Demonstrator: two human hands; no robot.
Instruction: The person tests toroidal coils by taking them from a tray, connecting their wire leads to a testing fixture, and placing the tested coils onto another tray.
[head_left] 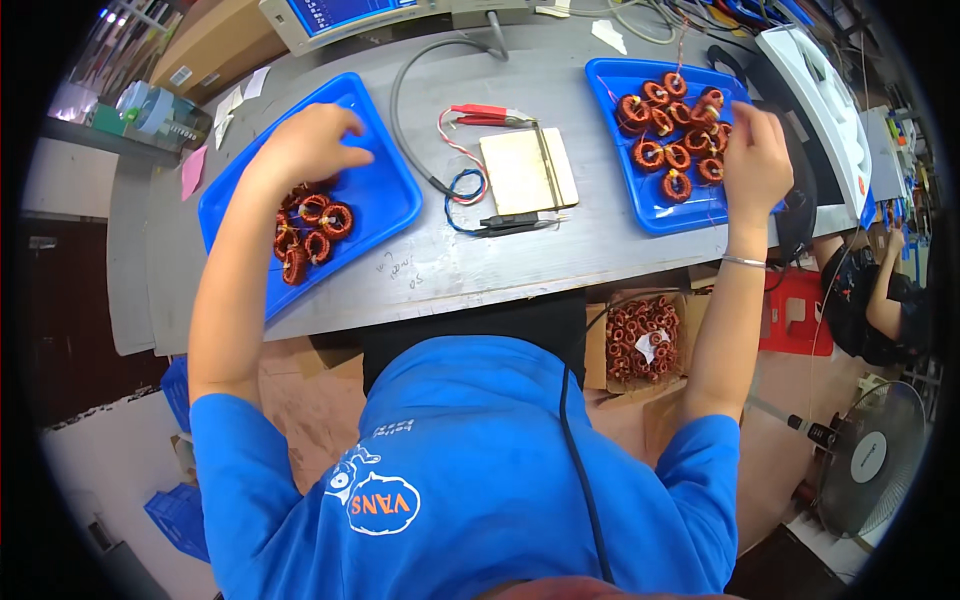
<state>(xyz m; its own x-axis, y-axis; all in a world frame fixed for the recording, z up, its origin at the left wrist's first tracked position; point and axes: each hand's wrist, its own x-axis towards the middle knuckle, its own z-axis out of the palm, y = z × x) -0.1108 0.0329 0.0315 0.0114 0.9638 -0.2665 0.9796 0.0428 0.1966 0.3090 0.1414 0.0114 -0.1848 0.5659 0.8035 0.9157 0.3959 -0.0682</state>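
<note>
My left hand (310,145) hovers over the left blue tray (385,195), fingers loosely bent with nothing visible in them. Several copper-wound ring coils (310,228) lie in a cluster just below it in that tray. My right hand (755,160) rests on the right blue tray (640,195), its fingertips among several more ring coils (675,125) at the tray's far right. Whether the fingers grip one is hidden.
Between the trays lies a pale wooden plate (525,170) with a red probe clip (485,115) and a black probe clip (515,222) on wires. A meter (340,15) stands behind. A cardboard box of coils (640,340) sits under the table. Another person (880,300) and a fan (868,460) are at right.
</note>
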